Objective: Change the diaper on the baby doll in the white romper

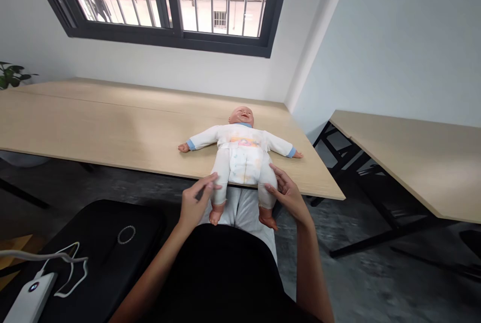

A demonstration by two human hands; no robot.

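A baby doll (244, 137) lies on its back on the wooden table (124, 127), head towards the window and arms stretched out. It wears a white top with blue cuffs, white leggings and a white diaper (245, 165) over them. Its lower legs and bare feet hang past the table's front edge. My left hand (196, 200) is beside the doll's leg at the left, fingertips at the leg, thumb and fingers apart. Around the outer side of the other leg, my right hand (289, 195) has its thumb and fingers spread, lightly touching the legging.
A black chair or stool (101, 243) at the lower left carries a white power bank (32, 298) with a cable. To the right stands a second wooden table (421, 163) with black legs. A barred window (221, 2) is in the wall behind; a plant (15, 75) shows at far left.
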